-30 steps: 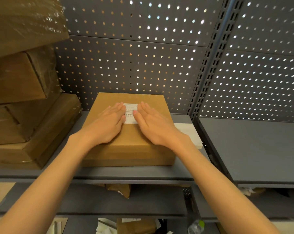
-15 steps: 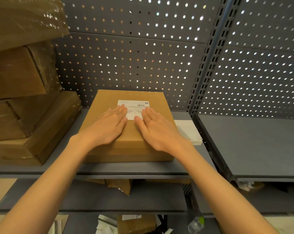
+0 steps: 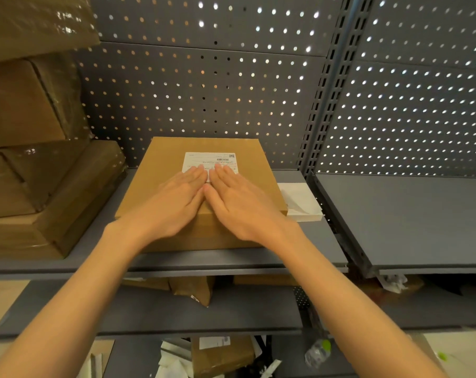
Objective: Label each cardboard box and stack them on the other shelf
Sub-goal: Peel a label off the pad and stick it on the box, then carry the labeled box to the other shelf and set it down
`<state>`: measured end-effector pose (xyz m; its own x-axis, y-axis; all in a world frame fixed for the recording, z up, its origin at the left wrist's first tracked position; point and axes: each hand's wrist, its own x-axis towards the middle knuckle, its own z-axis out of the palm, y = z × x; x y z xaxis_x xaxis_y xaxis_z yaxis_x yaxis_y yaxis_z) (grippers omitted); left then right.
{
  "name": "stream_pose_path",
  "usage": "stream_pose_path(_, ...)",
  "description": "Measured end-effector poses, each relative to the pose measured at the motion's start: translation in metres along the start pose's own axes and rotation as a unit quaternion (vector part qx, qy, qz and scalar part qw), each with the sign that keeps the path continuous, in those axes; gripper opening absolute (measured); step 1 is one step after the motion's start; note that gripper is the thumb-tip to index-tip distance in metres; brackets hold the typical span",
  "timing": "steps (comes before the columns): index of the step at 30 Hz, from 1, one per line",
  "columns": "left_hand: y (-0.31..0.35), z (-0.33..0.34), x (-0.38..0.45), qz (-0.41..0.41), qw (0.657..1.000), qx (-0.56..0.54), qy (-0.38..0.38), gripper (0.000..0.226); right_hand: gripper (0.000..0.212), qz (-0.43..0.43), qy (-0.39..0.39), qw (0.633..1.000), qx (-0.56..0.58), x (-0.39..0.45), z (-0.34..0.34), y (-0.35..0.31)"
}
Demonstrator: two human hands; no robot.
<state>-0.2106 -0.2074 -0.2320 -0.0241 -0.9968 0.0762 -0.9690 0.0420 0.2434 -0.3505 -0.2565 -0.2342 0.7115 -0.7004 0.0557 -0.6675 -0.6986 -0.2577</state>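
At the far left, a pile of film-wrapped cartons [image 3: 37,170] sat stacked on the grey shelf [image 3: 321,241], probably the stock waiting for labels (that is a judgement, as no labels showed on them). Just right of the pile, the cardboard box [image 3: 160,170] lay flat on the same shelf with its broad top face up, which gave a firm, level surface for sticking. The white label [image 3: 204,159] sat on the far half of that top.

The left hand [image 3: 177,197] lay flat on the box, fingers straight and together, its fingertips over the label's near edge. The right hand [image 3: 239,203] lay just beside it in the same flat pose, the two hands touching along their inner edges. Neither gripped anything; the pose suited pressing the label down so its adhesive took hold.

Right of the box, touching or just beside its right side, was a stack of white sheets [image 3: 299,200], likely spare labels kept within reach. Past the upright post, the right-hand shelf [image 3: 408,222] showed bare grey surface, and by the task it seemed the place where the box would go next.
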Motion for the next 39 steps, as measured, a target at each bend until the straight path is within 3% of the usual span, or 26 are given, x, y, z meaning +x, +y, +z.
stream_pose_path(18,-0.018,-0.009,-0.019,-0.054,0.998,0.012,0.028,0.052,0.052,0.043,0.047,0.998,-0.024,-0.018,-0.004,0.022)
stream_pose_path(22,-0.028,-0.009,-0.017,-0.101,0.991,-0.018,0.09,0.053,0.042,0.068,0.104,0.992,0.031,-0.013,-0.007,0.029)
stream_pose_path(24,-0.037,-0.011,-0.016,-0.167,0.975,-0.083,0.118,0.059,0.035,0.111,0.131,0.978,0.115,-0.013,-0.013,0.034)
stream_pose_path(26,-0.044,-0.013,-0.014,-0.243,0.946,-0.185,0.111,0.064,0.046,0.163,0.119,0.955,0.219,-0.012,-0.02,0.042)
stream_pose_path(29,-0.05,-0.013,-0.013,-0.304,0.868,-0.383,0.083,0.059,0.071,0.239,0.085,0.898,0.36,-0.007,-0.024,0.055)
stream_pose_path(32,-0.056,-0.01,-0.014,-0.328,0.814,-0.478,0.05,0.055,0.082,0.284,0.072,0.859,0.419,-0.004,-0.018,0.063)
stream_pose_path(39,-0.056,-0.011,-0.015,-0.32,0.786,-0.525,0.066,0.048,0.047,0.262,0.063,0.825,0.498,-0.004,-0.012,0.058)
